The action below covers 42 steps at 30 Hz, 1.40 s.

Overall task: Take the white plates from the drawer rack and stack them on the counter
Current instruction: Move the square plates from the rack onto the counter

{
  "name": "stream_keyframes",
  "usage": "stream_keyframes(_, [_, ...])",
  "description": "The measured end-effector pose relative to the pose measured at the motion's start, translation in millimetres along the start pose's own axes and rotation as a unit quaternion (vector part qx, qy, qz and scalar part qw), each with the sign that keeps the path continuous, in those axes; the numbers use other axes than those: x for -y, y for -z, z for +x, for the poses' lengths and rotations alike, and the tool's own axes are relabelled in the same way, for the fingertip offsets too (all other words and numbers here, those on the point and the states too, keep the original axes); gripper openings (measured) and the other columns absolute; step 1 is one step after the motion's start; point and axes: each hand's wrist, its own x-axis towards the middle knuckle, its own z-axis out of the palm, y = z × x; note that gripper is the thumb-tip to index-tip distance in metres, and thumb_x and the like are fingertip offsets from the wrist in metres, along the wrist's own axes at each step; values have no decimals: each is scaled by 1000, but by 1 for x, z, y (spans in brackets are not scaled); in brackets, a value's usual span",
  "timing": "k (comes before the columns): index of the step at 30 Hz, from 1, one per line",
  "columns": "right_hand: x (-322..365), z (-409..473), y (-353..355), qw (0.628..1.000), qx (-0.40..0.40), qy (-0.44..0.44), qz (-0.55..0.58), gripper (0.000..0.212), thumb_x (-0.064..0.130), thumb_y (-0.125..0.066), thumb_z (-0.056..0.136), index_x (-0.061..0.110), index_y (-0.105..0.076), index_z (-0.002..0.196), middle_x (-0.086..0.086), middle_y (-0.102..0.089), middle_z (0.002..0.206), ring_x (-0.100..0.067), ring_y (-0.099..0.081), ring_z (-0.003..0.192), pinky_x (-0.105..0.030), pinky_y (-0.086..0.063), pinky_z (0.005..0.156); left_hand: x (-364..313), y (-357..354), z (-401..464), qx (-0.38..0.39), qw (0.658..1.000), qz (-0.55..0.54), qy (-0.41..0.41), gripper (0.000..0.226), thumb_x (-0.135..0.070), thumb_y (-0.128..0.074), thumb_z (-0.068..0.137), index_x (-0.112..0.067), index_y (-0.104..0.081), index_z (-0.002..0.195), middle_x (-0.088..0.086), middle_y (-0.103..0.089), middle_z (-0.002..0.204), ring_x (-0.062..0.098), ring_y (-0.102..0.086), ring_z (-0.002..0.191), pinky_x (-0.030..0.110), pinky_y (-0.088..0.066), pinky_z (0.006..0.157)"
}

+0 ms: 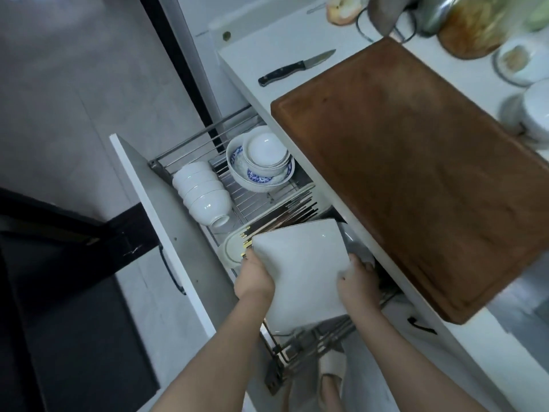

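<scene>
A white square plate [303,269] is held tilted over the pulled-out wire drawer rack [190,141]. My left hand [254,279] grips its left edge and my right hand [358,282] grips its right edge. Under the plate, part of another white plate with a gold rim [230,252] shows in the rack; whatever else lies beneath is hidden. The white counter [246,63] runs along the right, above the drawer.
Stacked white bowls [202,191] and blue-patterned bowls [258,162] fill the rack's far end, chopsticks [291,209] lie mid-rack. A large wooden cutting board [416,162] overhangs the counter edge. A black-handled knife [294,68] and dishes [523,60] sit on the counter.
</scene>
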Motion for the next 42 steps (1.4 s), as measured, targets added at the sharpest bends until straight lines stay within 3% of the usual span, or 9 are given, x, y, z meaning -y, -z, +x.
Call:
stream_keyframes(5, [28,-36,27,998,-38,28,42,35,10,-46,92,10,-50,126,-11,-56,125,-26,-54,111,-37,-52,86,1,57,-25,-21,1000,-1,-23,42,-2,-39,88,-9,-34,130,12,-53,129,33,-56,113,42,-46,89])
stream_keyframes(8, [45,-57,42,995,-54,35,71,31,11,-47,90,9,-53,120,-10,-59,119,-22,-55,102,-29,-43,73,2,91,-40,-33,999,0,-41,51,-2,-39,89,-11,-28,139,13,-55,127,32,-56,114,40,-46,88])
stream_keyframes(12, [62,-80,66,992,-77,30,100,27,13,-51,88,11,-57,114,-7,-64,107,-18,-54,82,-22,-32,52,-4,134,-62,-59,995,14,-77,43,-3,-37,88,-9,-35,131,14,-53,128,34,-53,117,41,-44,92])
stream_keyframes(16, [73,-99,93,981,-81,37,172,22,12,-52,87,8,-57,107,-11,-65,105,-25,-61,86,-32,-52,67,-19,166,-79,-86,991,33,-97,37,-4,-38,90,-6,-42,126,13,-52,131,33,-52,121,43,-44,98])
stream_keyframes(18, [73,-106,108,977,-100,38,187,27,13,-53,86,9,-55,113,-12,-61,108,-25,-59,87,-35,-53,72,-28,176,-88,-94,989,42,-108,35,-4,-41,90,-4,-47,125,13,-56,129,32,-55,120,40,-46,96])
stream_keyframes(21, [64,-111,130,972,-131,31,193,36,18,-53,87,10,-51,122,-11,-55,109,-20,-50,79,-30,-43,65,-46,183,-103,-112,983,58,-135,34,-5,-44,90,-4,-51,124,12,-58,127,30,-56,118,38,-47,94])
stream_keyframes(29, [3,-128,186,943,-186,-19,273,41,18,-54,87,10,-50,127,-13,-58,113,-27,-57,96,-32,-45,73,-113,160,-147,-97,967,-24,-234,35,-6,-38,92,-10,-49,126,15,-57,127,32,-54,118,40,-47,96])
stream_keyframes(32, [-34,-138,202,925,-217,-37,309,34,14,-51,86,9,-54,120,-11,-61,106,-26,-55,91,-33,-44,72,-138,136,-168,-82,950,-38,-299,34,-11,-38,93,-10,-52,123,12,-62,122,32,-57,115,41,-47,97])
stream_keyframes(42, [-190,-185,238,868,-297,-132,376,28,10,-53,86,7,-57,114,-11,-65,100,-32,-60,93,-37,-45,77,-212,23,-263,-38,922,-39,-383,28,-10,-40,90,-15,-51,115,5,-65,115,26,-60,104,30,-40,76])
